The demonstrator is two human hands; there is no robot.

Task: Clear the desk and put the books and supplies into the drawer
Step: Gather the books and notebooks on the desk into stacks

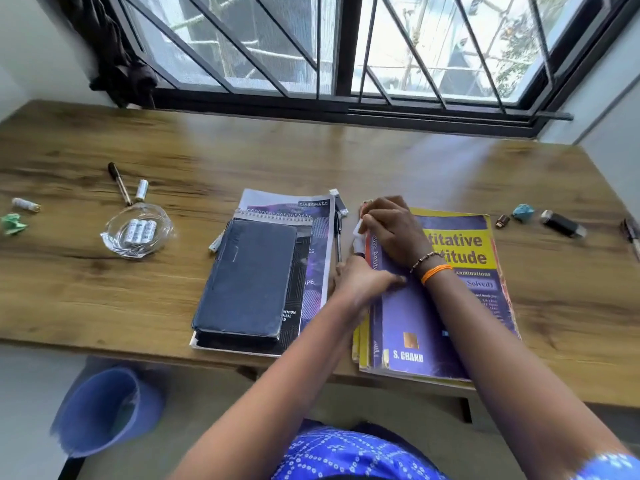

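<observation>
A thick yellow and purple aptitude book (453,306) lies at the desk's front edge, right of centre. My left hand (363,282) grips its spine edge, with fingers lying over the cover. Just above it, my right hand (391,230) pinches a small white item (358,237) by the book's top left corner. Left of the book is a stack of notebooks (313,230) with a dark blue diary (246,278) on top. A pen (338,237) lies between the stack and the book. No drawer is in view.
On the wooden desk (381,161), left: a glass dish (114,244) holding batteries, a black marker (119,183), loose batteries (141,189), green crumpled paper (12,224). Right: blue crumpled paper (523,212), a black capped item (562,223), another pen (632,233). A blue bucket (104,410) stands below.
</observation>
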